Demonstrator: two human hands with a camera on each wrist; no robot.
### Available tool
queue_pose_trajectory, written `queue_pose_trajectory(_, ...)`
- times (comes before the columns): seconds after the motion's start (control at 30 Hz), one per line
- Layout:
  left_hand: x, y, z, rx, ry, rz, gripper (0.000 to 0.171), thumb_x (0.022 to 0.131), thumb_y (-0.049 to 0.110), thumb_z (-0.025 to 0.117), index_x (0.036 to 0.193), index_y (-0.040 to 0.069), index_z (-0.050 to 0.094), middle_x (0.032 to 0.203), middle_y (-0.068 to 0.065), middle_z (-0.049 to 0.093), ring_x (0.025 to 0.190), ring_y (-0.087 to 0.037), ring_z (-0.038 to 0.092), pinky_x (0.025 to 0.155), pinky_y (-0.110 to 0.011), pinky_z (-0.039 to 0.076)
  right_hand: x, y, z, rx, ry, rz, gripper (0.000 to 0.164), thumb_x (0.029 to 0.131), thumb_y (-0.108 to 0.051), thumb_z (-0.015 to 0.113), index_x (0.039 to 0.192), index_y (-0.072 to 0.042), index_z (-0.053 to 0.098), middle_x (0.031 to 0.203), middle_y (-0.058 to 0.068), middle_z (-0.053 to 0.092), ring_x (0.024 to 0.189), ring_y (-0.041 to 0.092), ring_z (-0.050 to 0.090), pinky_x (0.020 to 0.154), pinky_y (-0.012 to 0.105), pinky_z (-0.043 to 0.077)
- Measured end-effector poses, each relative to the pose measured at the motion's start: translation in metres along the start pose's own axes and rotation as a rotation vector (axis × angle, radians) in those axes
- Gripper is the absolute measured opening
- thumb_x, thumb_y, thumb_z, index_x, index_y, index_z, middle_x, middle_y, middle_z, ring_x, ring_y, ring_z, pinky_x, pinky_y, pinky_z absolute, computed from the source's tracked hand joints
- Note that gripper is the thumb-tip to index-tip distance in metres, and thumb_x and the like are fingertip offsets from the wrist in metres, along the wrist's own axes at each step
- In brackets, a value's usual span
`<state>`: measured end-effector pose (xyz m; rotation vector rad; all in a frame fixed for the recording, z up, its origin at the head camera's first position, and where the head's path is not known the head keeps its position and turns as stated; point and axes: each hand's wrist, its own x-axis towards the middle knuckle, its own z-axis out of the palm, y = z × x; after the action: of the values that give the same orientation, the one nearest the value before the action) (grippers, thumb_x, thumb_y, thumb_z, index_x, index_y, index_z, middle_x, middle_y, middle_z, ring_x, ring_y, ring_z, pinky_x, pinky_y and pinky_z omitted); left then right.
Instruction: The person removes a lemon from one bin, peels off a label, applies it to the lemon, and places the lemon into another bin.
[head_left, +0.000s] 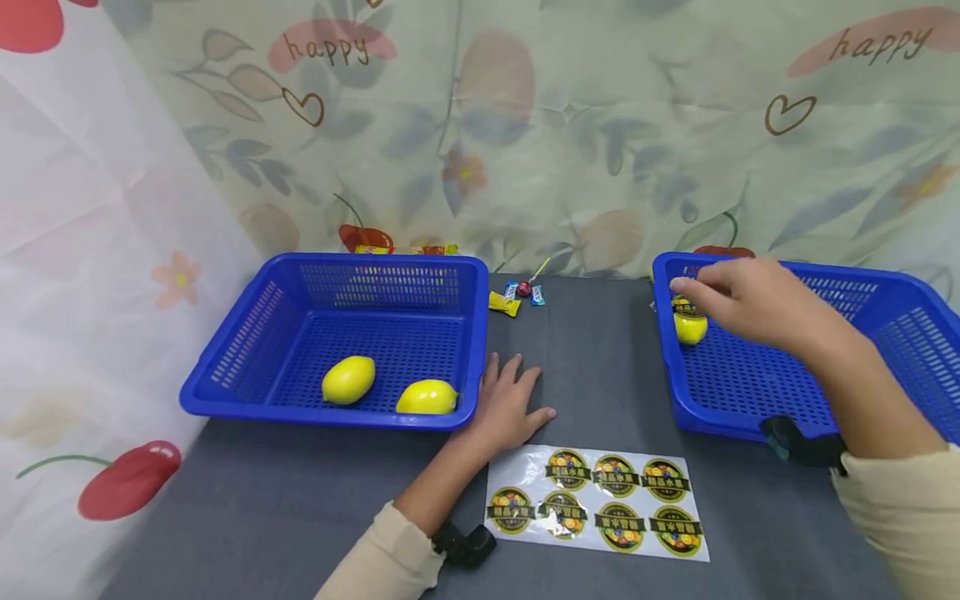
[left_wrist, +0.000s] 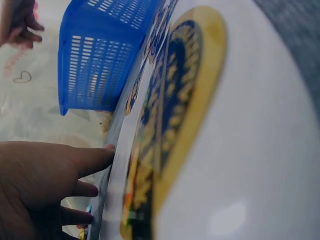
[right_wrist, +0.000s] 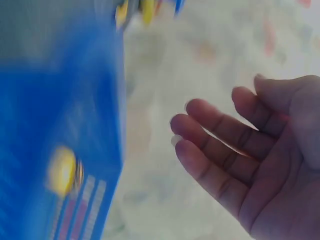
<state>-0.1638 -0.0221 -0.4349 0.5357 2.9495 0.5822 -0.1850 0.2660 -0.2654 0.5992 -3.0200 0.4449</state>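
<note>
Our right hand (head_left: pixel 757 302) hovers empty, fingers loose — dip low and we might knock the stickered lemon (head_left: pixel 691 331). Left hand (head_left: pixel 506 410): spread wide.

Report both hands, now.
Left hand: open, fingers spread, holding nothing.
Right hand: open, holding nothing, above the right basket.

Right blue basket (head_left: pixel 757 383) cut off, right-wrist lemon (right_wrist: pixel 62 172) blurred
</note>
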Motion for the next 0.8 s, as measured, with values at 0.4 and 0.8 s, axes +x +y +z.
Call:
queue_pose_trajectory(0.4,-0.023,0.017,-0.02,0.017,-0.142,0.168,0.065,0.098,0.05,0.06,0.151,0.016,0.046,0.159,-0.014,0.031,0.148,-0.042,0.016,0.117,-0.055,0.021,-0.108,-0.053,0.123,0.082,-0.024,-0.2,0.046,0.087,-0.026,0.08,0.129,-0.014,0.063,0.129,0.006,0.061,0.119,0.028,0.058,0.091,0.05,0.051)
queue_pose_trajectory(0.8,-0.072,-0.001,-0.113,-0.483,-0.377,0.622,0.04,0.104,0.03,0.056,0.14,0.014,0.057,0.132,0.005,0.062,0.121,-0.007,0.056,0.099,-0.029,0.047,-0.131,-0.031,0.16,0.083,-0.251,0.017,0.088,0.086,-0.069,0.06,0.155,-0.018,0.04,0.16,0.02,0.028,0.143,0.054,0.018,0.1,0.078,0.022)
